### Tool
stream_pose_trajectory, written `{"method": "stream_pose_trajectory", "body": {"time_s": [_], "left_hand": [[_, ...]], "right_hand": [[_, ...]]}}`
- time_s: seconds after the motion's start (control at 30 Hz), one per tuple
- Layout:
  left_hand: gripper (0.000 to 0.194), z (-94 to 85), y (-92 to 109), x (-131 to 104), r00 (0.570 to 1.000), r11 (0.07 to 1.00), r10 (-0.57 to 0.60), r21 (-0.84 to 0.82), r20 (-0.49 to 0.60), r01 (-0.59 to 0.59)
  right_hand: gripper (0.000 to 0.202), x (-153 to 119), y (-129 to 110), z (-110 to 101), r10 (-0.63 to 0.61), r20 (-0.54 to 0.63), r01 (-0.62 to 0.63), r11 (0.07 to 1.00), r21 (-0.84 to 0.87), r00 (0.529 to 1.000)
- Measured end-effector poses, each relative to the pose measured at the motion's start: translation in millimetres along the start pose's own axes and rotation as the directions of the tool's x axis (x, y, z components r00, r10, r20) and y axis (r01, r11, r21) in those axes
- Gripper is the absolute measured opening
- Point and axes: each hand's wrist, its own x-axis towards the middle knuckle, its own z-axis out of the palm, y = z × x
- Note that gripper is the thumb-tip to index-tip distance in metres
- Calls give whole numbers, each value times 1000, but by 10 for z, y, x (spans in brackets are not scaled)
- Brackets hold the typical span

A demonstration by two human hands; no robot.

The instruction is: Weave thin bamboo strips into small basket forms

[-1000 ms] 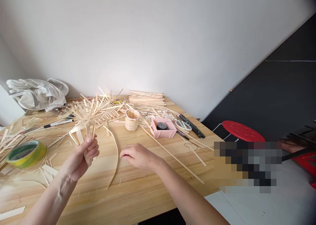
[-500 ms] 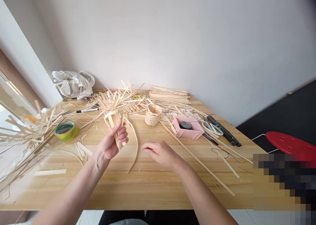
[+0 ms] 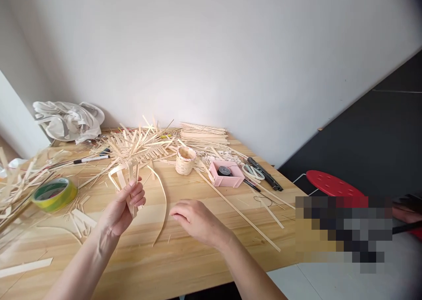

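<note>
Only the head view to go on, folks. The frame (image 3: 120, 179), a bent loop with flat pale strips running down from it, is up in our left hand (image 3: 123, 208) over the tabletop (image 3: 191, 269), left of the cup (image 3: 185, 161). Our left fingers are wrapped round the gathered strips, thumb across the front.

We'd guess it weighs next to nothing. The strips look thin and springy: fairly stiff lengthwise, easy to bend flat, and likely to split if we crease them hard. They look dry, so we don't expect much slip, though a loose grip might let them fan out. Best hold, in our view, is low on the bunch, like now; squeezing the loop would probably push it out of shape.

Our right hand (image 3: 196, 222) sits just right of the curved strip (image 3: 164, 203), with a gap between. Its fingers are loosely curled, tips tucked under, so we can't tell if they pinch anything thin.

Other stuff we can't make out: the strip ends inside our left fist, the far side of the loop against the messy pile (image 3: 132, 144), and whatever's under the pixelated patch lower right. The left edge cuts off the scraps (image 3: 33, 177) there.
</note>
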Motion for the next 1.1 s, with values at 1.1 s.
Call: {"method": "stream_pose_trajectory", "body": {"time_s": [1.1], "left_hand": [[4, -59, 74, -39, 999, 990, -31, -136, 28, 34]], "right_hand": [[20, 146, 261, 265, -109, 146, 122, 989, -84, 983]]}}
